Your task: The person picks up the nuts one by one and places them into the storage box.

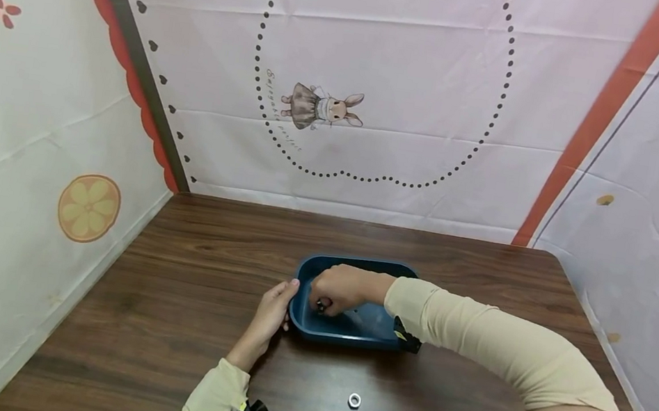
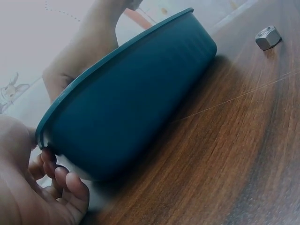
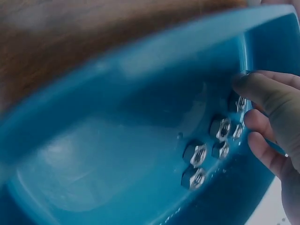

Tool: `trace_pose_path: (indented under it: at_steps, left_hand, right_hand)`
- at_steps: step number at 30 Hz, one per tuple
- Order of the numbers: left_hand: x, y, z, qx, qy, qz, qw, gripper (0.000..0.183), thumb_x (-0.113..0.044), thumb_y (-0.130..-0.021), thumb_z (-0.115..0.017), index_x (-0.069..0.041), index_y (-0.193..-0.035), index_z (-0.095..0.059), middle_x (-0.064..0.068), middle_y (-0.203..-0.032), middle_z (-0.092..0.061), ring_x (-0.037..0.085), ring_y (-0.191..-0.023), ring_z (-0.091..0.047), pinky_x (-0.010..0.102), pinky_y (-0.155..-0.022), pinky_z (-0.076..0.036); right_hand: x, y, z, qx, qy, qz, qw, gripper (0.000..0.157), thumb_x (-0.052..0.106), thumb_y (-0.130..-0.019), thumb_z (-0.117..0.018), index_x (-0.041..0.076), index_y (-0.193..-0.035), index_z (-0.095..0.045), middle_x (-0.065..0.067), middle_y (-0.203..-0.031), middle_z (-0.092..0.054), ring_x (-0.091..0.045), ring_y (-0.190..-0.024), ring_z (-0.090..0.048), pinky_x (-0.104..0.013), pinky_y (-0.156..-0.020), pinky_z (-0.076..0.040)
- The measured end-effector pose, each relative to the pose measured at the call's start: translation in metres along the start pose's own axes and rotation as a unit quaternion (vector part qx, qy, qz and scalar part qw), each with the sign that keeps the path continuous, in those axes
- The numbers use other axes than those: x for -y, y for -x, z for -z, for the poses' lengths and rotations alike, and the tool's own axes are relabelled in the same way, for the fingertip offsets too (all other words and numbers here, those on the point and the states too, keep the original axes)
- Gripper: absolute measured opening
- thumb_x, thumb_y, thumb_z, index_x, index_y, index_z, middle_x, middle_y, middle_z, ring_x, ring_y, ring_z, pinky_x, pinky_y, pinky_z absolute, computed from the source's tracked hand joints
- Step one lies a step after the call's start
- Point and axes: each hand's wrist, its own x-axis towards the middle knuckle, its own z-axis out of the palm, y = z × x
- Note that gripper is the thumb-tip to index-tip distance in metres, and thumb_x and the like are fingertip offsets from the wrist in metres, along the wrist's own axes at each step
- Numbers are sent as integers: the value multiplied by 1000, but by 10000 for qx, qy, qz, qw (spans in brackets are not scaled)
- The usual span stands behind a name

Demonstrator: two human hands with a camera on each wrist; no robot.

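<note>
A blue plastic tray [image 1: 348, 340] stands on the table. My left hand [image 1: 272, 306] grips its left end, thumb at the rim and fingers curled beneath the lip [image 2: 44, 136]. Inside the tray, at that same end, is my right hand [image 1: 344, 288]. Its thumb and fingers [image 3: 265, 91] close round a metal hex nut [image 3: 237, 101], partly covered by the thumb. Several more nuts [image 3: 194, 153] lie on the tray floor beside the fingertips. One separate hex nut [image 1: 355, 401] rests on the table in front of the tray; the left wrist view also shows it.
The brown wood-grain table [image 1: 204, 244] reaches back to a printed cloth wall [image 1: 387, 66], with more cloth at both sides. Black wrist cameras are strapped over the cream sleeves [image 1: 477, 321].
</note>
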Motion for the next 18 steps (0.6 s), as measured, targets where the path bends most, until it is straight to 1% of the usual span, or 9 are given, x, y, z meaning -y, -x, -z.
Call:
trace_pose_path:
  at_steps: [2, 5, 7, 10, 12, 15, 18]
  left_hand:
    - [0, 0, 0, 28, 6, -17, 10000, 45, -43, -109, -47, -6, -84, -53, 2, -67, -44, 16, -61, -43, 27, -52, -43]
    - [3, 0, -1, -41, 40, -77, 10000, 45, -46, -108, -49, -9, -83, -53, 1, -67, -44, 15, -60, -42, 25, -51, -42]
    - [13, -6, -2, -111, 87, -110, 9998, 47, -51, -105, -50, -11, -82, -53, 0, -66, -43, 14, -59, -42, 24, -50, -41]
    - [14, -5, -3, -127, 102, -128, 9998, 48, -52, -105, -51, -10, -82, -53, 0, -65, -42, 13, -59, -41, 24, -50, -41]
    - [13, -5, -3, -122, 106, -126, 9998, 48, -52, -105, -51, -10, -82, -53, 0, -66, -42, 14, -59, -41, 24, -50, -41]
    - [13, -5, -3, -140, 87, -138, 9998, 48, -51, -105, -51, -10, -81, -52, 0, -66, -42, 14, -59, -42, 25, -50, -41]
    - [12, -6, -2, -168, 84, -126, 9997, 48, -50, -106, -51, -10, -80, -50, -1, -65, -42, 14, -59, -42, 24, -50, -41]
  right_hand:
    - [3, -3, -2, 20, 153, 74, 9999, 11, 12, -94, -72, 21, -99, -75, 10, -87, -60, -4, -69, -52, -18, -61, -42]
    - [4, -5, -7, 25, 341, 82, 9994, 8, 13, -94, -72, 21, -95, -73, 11, -84, -58, -4, -66, -51, -17, -60, -41]
    - [4, -6, -11, 2, 372, 34, 9993, 8, 14, -94, -73, 21, -95, -73, 11, -82, -58, -4, -66, -52, -18, -60, -41]
    - [4, -4, -14, -36, 229, -108, 9997, 8, 15, -93, -74, 21, -98, -73, 12, -81, -58, -3, -65, -52, -17, -59, -42]
    - [4, 0, -13, -150, 36, -170, 9997, 11, 15, -93, -74, 21, -102, -74, 12, -80, -60, -2, -64, -52, -17, -59, -43]
    - [5, 8, -9, -483, -324, -276, 9979, 17, 16, -94, -75, 18, -110, -75, 9, -86, -66, 0, -67, -54, -16, -62, -46]
    - [11, 21, -1, -1043, -525, -438, 9922, 21, 19, -95, -74, 15, -116, -74, 4, -91, -69, 1, -70, -54, -18, -64, -47]
